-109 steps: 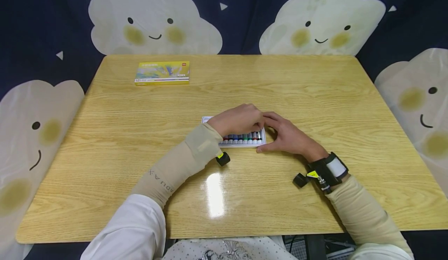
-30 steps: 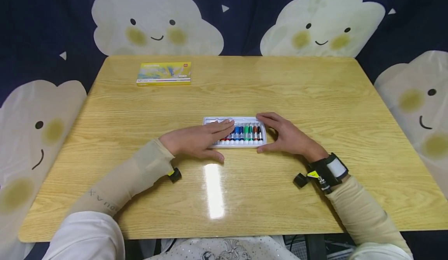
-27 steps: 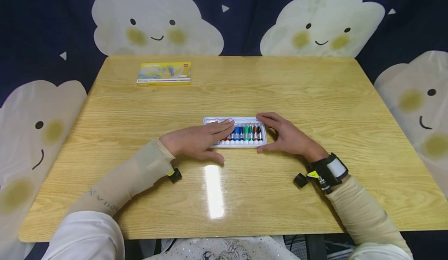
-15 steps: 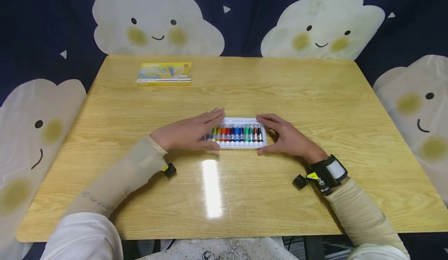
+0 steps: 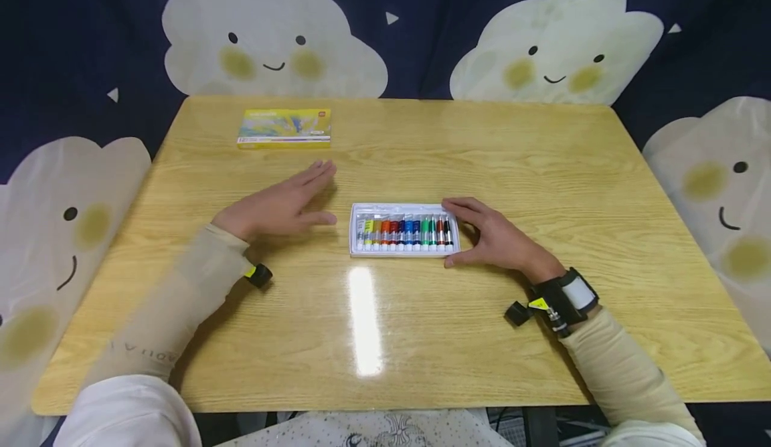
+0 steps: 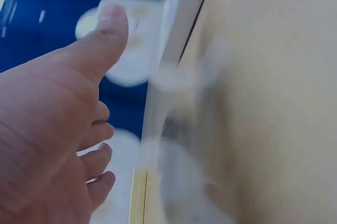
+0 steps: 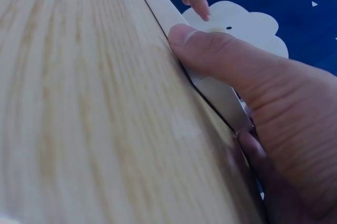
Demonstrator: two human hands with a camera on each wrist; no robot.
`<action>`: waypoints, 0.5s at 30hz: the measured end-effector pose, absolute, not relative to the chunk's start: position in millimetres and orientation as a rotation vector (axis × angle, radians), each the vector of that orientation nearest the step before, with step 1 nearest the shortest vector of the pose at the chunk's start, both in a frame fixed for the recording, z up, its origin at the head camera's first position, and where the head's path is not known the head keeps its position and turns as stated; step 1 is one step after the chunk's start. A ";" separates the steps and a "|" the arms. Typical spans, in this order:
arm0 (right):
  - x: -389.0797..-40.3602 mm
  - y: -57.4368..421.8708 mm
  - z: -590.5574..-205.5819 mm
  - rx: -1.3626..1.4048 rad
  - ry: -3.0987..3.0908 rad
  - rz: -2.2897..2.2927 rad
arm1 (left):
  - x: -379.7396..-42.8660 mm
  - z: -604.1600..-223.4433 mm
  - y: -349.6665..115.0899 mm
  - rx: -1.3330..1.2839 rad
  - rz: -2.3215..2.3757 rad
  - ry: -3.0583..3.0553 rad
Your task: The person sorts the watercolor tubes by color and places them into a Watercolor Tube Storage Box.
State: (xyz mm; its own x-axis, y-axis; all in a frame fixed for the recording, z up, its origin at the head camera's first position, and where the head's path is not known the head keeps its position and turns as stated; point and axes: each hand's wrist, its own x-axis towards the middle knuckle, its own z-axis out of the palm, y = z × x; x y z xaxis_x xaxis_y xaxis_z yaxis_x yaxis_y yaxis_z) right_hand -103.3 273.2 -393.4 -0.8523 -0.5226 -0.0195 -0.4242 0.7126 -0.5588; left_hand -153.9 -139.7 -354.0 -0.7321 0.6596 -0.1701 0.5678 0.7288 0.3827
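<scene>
A white tray (image 5: 397, 254) of paint tubes lies flat near the middle of the table. Its row of small tubes (image 5: 400, 232) runs from silver and yellow through red, blue and green to black. My right hand (image 5: 496, 239) grips the tray's right end, thumb at the near edge and fingers at the far edge. In the right wrist view the thumb (image 7: 210, 50) presses against the tray's side wall (image 7: 218, 98). My left hand (image 5: 280, 203) is held off to the tray's left, fingers straight and holding nothing; the left wrist view shows its thumb (image 6: 108, 29) raised.
A yellow paint box (image 5: 284, 129) lies at the back left of the wooden table (image 5: 512, 346), beyond the left hand. A dark curtain (image 5: 418, 25) with smiling clouds hangs behind the table.
My left hand came off the tubes, spread along the tray's left end, then moved left and away, leaving the whole row in sight. The right hand stayed at the right end.
</scene>
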 end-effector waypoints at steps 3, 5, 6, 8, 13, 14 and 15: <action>-103.5 275.7 -392.4 -0.761 2.744 -0.833 | -182.8 -348.0 -154.4 0.848 0.495 2.677; -103.2 277.0 -392.4 -0.757 2.743 -0.837 | -203.0 -345.5 -163.7 0.782 0.520 2.706; -103.0 277.4 -392.5 -0.753 2.742 -0.839 | -212.5 -344.9 -168.0 0.753 0.524 2.725; -102.5 277.9 -392.7 -0.748 2.740 -0.843 | -229.9 -345.2 -175.7 0.697 0.529 2.762; -102.0 276.9 -392.2 -0.760 2.739 -0.848 | -259.7 -352.0 -188.5 0.568 0.540 2.864; -102.0 276.1 -391.8 -0.767 2.736 -0.847 | -263.4 -354.2 -190.1 0.537 0.541 2.885; -102.0 275.5 -391.6 -0.773 2.733 -0.845 | -266.4 -356.5 -191.0 0.505 0.545 2.905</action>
